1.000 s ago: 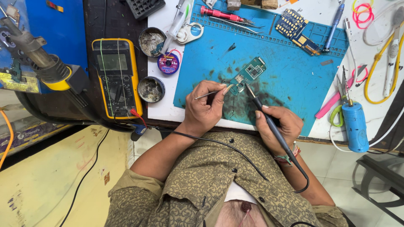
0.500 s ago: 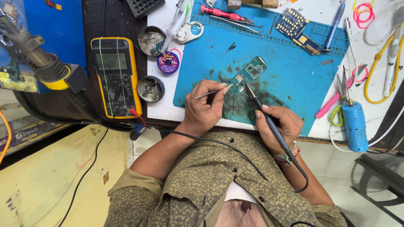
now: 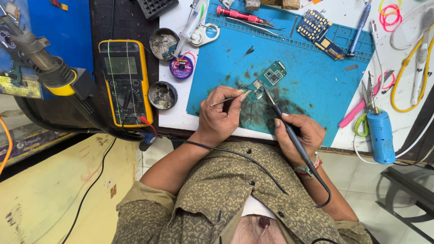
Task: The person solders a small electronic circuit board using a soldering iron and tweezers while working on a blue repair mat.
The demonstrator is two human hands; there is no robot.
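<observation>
I saw my left hand [image 3: 220,118] pinched around a thin metal wire or rod [image 3: 224,100], its far end reaching toward the small green circuit board [image 3: 267,80]. My right hand [image 3: 299,137] was closed around the dark handle of a soldering iron [image 3: 284,121], held like a pen, with the tip resting at the near edge of that board. The board lay tilted on the blue work mat [image 3: 312,86], near the mat's middle, just beyond both hands, with dark smudges on the mat around it. The iron's black cable ran back from my right wrist and curved down past my shirt.

To the left of the mat I noted a yellow multimeter [image 3: 126,81] on the dark part of the worktop [image 3: 174,113], with two round tins [image 3: 162,95] beside it and a small purple reel [image 3: 181,68] between them. A red-handled screwdriver [image 3: 239,15] lay at the mat's far edge, and a second small blue board [image 3: 316,25] sat at the far right corner. A blue cylinder [image 3: 380,135] stood on the right of the mat
</observation>
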